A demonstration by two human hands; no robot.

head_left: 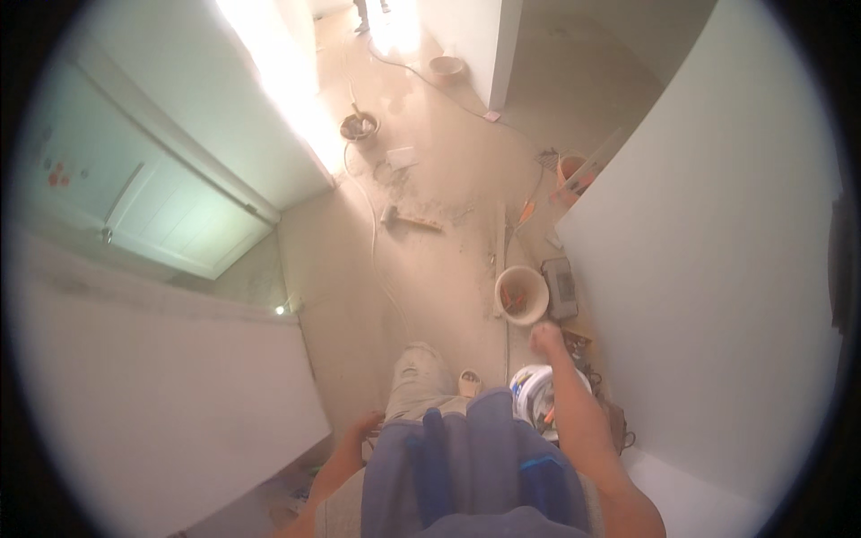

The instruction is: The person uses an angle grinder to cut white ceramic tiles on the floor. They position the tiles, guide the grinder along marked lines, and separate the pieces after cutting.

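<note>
The right hand [544, 341] is just beside a round cream bucket [535, 310].
The bucket stands ahead, mouth upward; a grey rectangular case [560, 289] alongside points lengthwise forward. Finger state cannot be told for either hand; the left hand [369, 425] is near the beige trouser leg [417, 386].

Mallet [413, 221] on the dusty floor [444, 291]

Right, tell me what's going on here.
The person's bare right hand is near the cream bucket, which has orange items inside; whether the hand grips anything is unclear. The right forearm passes over a white bucket of mixed items. The left hand is low by the person's side, partly hidden. A mallet lies on the dusty floor ahead, and another person's legs show near the top edge.
</note>
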